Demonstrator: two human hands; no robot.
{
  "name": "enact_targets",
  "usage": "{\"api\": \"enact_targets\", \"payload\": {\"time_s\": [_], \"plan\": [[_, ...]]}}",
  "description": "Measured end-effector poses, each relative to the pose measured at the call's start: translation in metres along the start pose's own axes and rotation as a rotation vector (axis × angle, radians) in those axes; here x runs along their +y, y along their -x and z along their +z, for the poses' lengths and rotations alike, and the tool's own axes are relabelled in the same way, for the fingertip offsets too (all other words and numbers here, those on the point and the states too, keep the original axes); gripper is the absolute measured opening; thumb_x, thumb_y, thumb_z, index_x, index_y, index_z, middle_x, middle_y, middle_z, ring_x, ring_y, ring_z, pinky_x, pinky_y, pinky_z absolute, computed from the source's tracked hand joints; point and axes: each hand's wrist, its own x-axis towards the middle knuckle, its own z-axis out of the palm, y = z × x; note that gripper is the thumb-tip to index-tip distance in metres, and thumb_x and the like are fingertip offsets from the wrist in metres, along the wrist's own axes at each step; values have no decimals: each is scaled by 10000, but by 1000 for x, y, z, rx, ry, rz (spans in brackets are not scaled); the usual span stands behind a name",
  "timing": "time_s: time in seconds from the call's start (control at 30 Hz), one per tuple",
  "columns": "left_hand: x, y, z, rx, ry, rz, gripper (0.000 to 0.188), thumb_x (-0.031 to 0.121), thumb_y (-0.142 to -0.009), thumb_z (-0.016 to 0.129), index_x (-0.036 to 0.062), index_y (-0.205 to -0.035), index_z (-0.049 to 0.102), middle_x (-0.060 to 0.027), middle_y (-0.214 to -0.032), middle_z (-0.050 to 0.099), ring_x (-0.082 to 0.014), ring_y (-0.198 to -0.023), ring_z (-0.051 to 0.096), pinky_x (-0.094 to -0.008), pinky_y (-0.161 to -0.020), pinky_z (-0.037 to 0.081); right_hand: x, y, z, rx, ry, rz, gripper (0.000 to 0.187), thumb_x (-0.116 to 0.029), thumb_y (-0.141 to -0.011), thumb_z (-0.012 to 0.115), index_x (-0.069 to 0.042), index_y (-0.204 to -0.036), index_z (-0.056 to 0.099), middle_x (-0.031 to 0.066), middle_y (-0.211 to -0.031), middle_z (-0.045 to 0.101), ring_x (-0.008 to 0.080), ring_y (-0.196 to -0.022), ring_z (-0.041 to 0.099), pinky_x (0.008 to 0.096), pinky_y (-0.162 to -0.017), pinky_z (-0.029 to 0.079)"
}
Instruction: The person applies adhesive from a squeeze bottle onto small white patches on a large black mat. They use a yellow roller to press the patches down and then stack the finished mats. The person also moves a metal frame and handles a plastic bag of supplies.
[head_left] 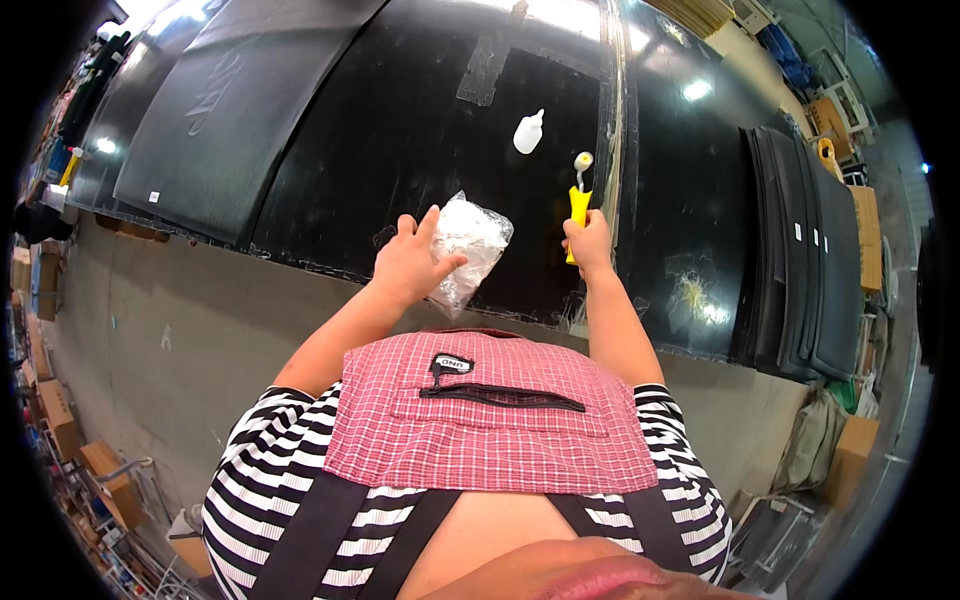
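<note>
Hands are both busy over a big glossy black sheet (400,150) that lies flat in front of the person. The left hand (410,262) has its fingers spread and pinches a crumpled clear plastic bag (468,245), thumb against the bag's lower side, so the bag hangs just above the sheet's near edge. The right hand (590,243) is closed tight around the yellow handle of a small roller (579,195), whose white head points away from the person and sits on the sheet close to a raised seam (612,120). Beyond the roller, a small white squeeze bottle (528,132) lies on the sheet, well apart from both hands. A strip of grey tape (487,62) is stuck farther up the same sheet. More black sheets lie to the left (215,100), and a stack of them (805,260) rests at the right. Grey floor (150,330) runs along the near side, with cardboard boxes (100,470) at the lower left. The person wears a striped shirt (260,470) and a red checked apron (480,420).
</note>
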Motion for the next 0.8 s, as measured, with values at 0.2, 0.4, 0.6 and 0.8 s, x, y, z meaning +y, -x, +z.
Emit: {"api": "enact_targets", "payload": {"time_s": [0.2,0.4,0.6,0.8], "plan": [[3,7,27,84,83,56,1035,513,-777,810,90,-1565,289,-219,-1252,519,-398,-1151,595,-463,-958,505,-34,-38,25,-114,-553,-396,263,-67,-906,708,-21,-1156,639,48,-1091,623,143,-1001,618,283,-919,496],[13,22,14,14,296,-111,1109,367,-706,888,93,-1577,259,-239,-1298,531,-430,-1211,567,-457,-1041,469,-63,-68,66,-46,329,-779,425,-137,-860,748,-198,-1277,689,316,-1613,219,411,-1444,379,409,-1165,363],[-19,58,20,-46,778,-128,1125,290,-727,860,11,-1594,201,-256,-1585,348,-356,-1459,370,-359,-1181,321,-69,-93,78,6,485,-868,461,-232,-853,735,-152,-1303,677,235,-1314,603,410,-1225,565,469,-1058,461],[-63,120,-10,96,1518,-325,1036,61,-760,849,78,-1602,245,-161,-1492,461,-283,-1358,475,-379,-1135,383,-79,-59,92,-25,401,-957,468,-60,-864,731,-57,-1324,650,243,-1364,499,414,-1272,525,427,-1092,419]]}}
